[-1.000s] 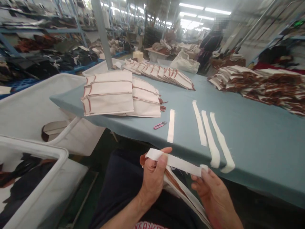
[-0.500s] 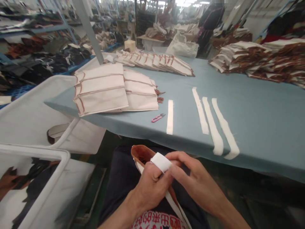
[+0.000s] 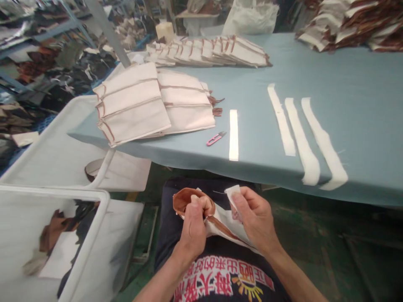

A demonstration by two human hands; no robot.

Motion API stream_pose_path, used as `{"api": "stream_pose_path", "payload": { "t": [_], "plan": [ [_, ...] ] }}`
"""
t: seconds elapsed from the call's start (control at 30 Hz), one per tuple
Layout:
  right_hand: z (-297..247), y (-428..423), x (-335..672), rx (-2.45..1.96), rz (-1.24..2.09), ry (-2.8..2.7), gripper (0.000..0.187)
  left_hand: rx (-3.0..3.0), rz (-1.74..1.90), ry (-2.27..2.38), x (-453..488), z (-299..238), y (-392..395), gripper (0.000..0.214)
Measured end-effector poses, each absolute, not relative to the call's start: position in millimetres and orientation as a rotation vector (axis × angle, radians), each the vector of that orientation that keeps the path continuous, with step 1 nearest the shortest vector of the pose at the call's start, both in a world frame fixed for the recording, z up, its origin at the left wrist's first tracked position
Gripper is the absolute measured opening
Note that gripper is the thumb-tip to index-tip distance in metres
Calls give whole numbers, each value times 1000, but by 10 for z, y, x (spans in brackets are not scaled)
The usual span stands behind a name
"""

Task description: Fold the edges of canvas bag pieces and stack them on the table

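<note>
- Pinching the short free end of the white strip between thumb and forefinger, the right hand is keeping a narrow, closed grip.
- The left hand is clamping the brown-trimmed mouth of the cloth bag, its thumb pressing into the opening.
- A second ago the strip was stretching full length between both grips. Now only its end is showing, so it seems to be getting folded or tucked at the bag's mouth, though which is hidden.
- The bag is lying on the lap between the two grips, short of the counter.
- Ahead of the grips, pink snips and a single strip are lying unmoved. Three longer strips are lying ahead-right, and stacked bags are sitting ahead-left.
</note>
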State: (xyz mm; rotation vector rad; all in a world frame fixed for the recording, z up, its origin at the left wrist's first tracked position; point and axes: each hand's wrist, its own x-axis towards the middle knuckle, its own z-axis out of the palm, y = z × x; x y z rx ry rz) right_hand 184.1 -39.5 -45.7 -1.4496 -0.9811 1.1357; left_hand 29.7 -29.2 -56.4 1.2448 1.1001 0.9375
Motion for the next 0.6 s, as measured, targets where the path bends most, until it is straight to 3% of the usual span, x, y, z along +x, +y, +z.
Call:
{"api": "stream_pose_path", "payload": {
  "t": [0.1,0.37,0.6],
  "plan": [
    [-572,-502,1795,-1505,1224,-939,40,1340,808,1033,217,-508,-288,60],
    [-859,-594,1711,-1526,1277,-853,44,1481,513,1007,56,-298,-265,19],
    [-459,-540,2015,-1510,1282,-941,38,1254,566,1084,-41,-175,-39,36]
  ]
}}
